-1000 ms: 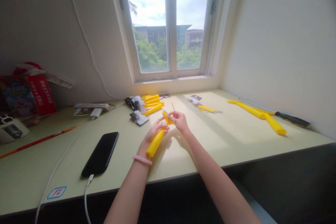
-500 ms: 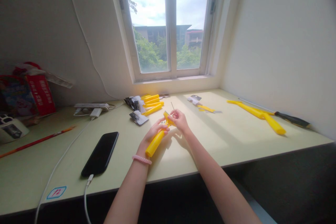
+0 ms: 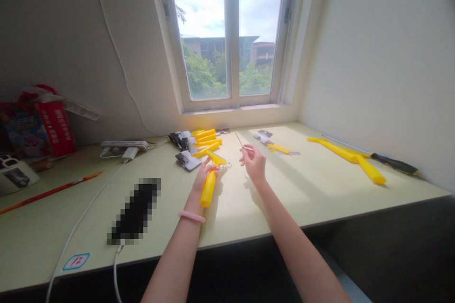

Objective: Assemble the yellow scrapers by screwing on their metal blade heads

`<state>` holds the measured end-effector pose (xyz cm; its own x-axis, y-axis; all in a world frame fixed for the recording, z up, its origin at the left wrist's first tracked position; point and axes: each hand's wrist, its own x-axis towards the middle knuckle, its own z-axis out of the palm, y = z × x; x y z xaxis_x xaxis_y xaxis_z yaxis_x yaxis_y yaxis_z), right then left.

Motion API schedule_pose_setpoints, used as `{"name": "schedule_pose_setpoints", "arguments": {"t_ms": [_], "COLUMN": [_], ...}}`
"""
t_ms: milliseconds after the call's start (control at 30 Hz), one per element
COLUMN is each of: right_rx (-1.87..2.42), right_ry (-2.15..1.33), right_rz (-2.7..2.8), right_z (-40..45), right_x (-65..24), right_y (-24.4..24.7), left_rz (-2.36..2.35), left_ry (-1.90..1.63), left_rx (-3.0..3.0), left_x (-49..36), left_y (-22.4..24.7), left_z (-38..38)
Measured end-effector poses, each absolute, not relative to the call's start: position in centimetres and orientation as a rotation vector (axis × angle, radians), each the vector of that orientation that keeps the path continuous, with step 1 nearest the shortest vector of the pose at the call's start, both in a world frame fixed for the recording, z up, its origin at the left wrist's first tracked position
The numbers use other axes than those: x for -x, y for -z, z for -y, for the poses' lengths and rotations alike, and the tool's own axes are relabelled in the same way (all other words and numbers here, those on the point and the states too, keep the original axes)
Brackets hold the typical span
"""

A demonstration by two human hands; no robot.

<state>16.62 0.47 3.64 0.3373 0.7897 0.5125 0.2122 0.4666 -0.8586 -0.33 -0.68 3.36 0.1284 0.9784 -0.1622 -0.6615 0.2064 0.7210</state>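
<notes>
My left hand (image 3: 204, 175) is shut around a yellow plastic tube (image 3: 208, 189), which has a flat, angled yellow head (image 3: 216, 157) at its far end. My right hand (image 3: 253, 163) is apart from it, to the right, and pinches a thin metal pin (image 3: 240, 141) that points up and to the left. Several tiny pale bits (image 3: 226, 164) lie on the desk between my hands. A pink bead bracelet (image 3: 192, 217) circles my left wrist.
Yellow sticks (image 3: 206, 141) and card packets (image 3: 186, 160) lie ahead on the pale desk (image 3: 227, 218). Further right are yellow pieces (image 3: 350, 155) and a black-handled tool (image 3: 394, 165). To the left are a blurred phone (image 3: 135, 210), cable, power strip (image 3: 124, 144) and red pencil (image 3: 53, 192).
My right hand has moved right and away from the yellow piece, taking the pin with it. The tube now points more upright in my left hand, and small bits show on the desk.
</notes>
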Motion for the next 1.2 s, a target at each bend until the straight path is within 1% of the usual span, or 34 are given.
{"name": "schedule_pose_setpoints", "arguments": {"t_ms": [133, 200, 467, 733, 1200], "right_rx": [1.142, 1.127, 0.935, 0.978, 0.915], "right_ry": [-0.221, -0.182, -0.482, -0.359, -0.469], "right_rz": [1.198, 1.189, 1.06, 1.158, 1.179], "right_z": [0.6, 0.5, -0.6, 0.0, -0.4], "right_x": [-16.8, -16.9, -16.7, -16.5, -16.3], "right_y": [-4.0, -3.9, -3.4, -3.7, -3.4], "left_rz": [-0.7, -0.698, -0.653, -0.646, -0.599], "left_ry": [-1.301, -1.298, -1.208, -1.118, -1.113], "left_rx": [-0.567, -0.556, -0.604, -0.73, -0.777], "left_x": [0.4, 0.4, 0.4, 0.5, 0.5], "left_y": [-3.0, -2.9, -2.8, -2.3, -2.2], "left_z": [0.6, 0.6, 0.6, 0.5, 0.5]}}
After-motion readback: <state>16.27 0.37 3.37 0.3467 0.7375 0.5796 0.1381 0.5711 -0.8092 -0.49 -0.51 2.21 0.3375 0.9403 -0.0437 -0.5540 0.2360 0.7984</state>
